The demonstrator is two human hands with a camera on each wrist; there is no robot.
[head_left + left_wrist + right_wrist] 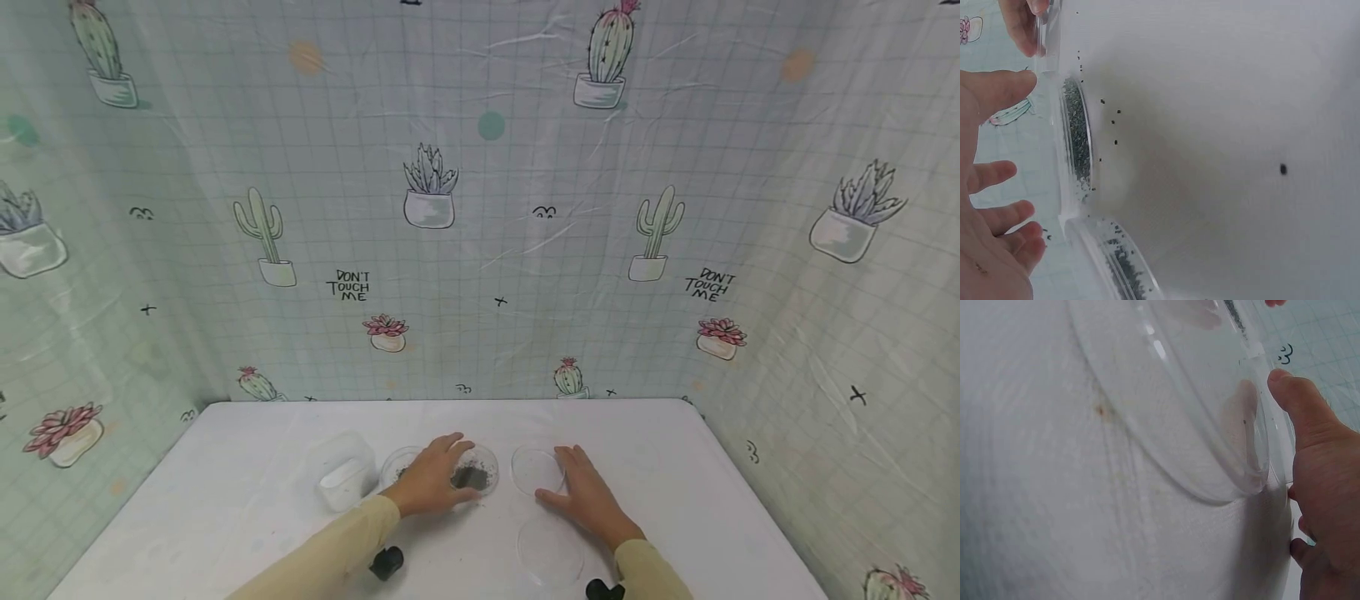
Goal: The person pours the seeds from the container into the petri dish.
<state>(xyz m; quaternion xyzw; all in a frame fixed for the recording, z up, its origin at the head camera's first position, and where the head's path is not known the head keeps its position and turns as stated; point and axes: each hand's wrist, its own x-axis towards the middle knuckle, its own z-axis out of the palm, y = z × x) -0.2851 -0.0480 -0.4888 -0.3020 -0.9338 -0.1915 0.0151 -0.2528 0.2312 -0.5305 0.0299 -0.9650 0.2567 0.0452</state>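
My left hand (431, 479) is spread above a clear petri dish (487, 458) that holds dark granules. The thumb and fingers stand apart in the left wrist view, clear of the granule dish (1060, 181). Partly behind this hand is a second granule dish (394, 460). My right hand (592, 500) reaches around the right side of a clear petri dish (534, 471), thumb at the near rim and fingers at the far rim. Its thumb (1304, 403) lies close to the clear rim; whether it touches cannot be told.
Nearer me lies another clear round dish or lid (550, 552). A translucent white container (348, 471) stands at left. Dark granules (1115, 142) are scattered on the white table (247, 483). Two black objects (387, 563) appear by the wrists. A cactus-print curtain (480, 250) hangs behind.
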